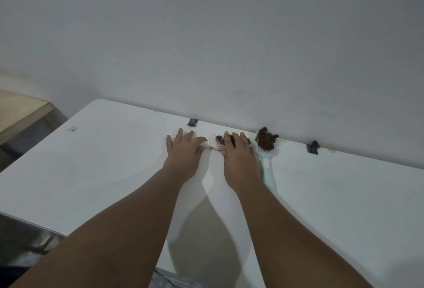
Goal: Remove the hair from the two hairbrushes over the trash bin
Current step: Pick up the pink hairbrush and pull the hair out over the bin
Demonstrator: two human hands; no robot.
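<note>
A pink hairbrush lies on the white table near the wall, with brown hair tangled in its bristles. My right hand rests over its head, fingers spread across the hair. My left hand lies flat beside it, thumb touching the brush's handle end. I cannot tell whether either hand grips the brush. A pale blue hairbrush lies just right of my right hand, its head full of a clump of brown hair by the wall. No trash bin is in view.
A grey-white wall rises right behind the table. Two dark clips sit on the table's far edge. A wooden surface stands at the left, beyond a gap. The table's front edge is near my elbows.
</note>
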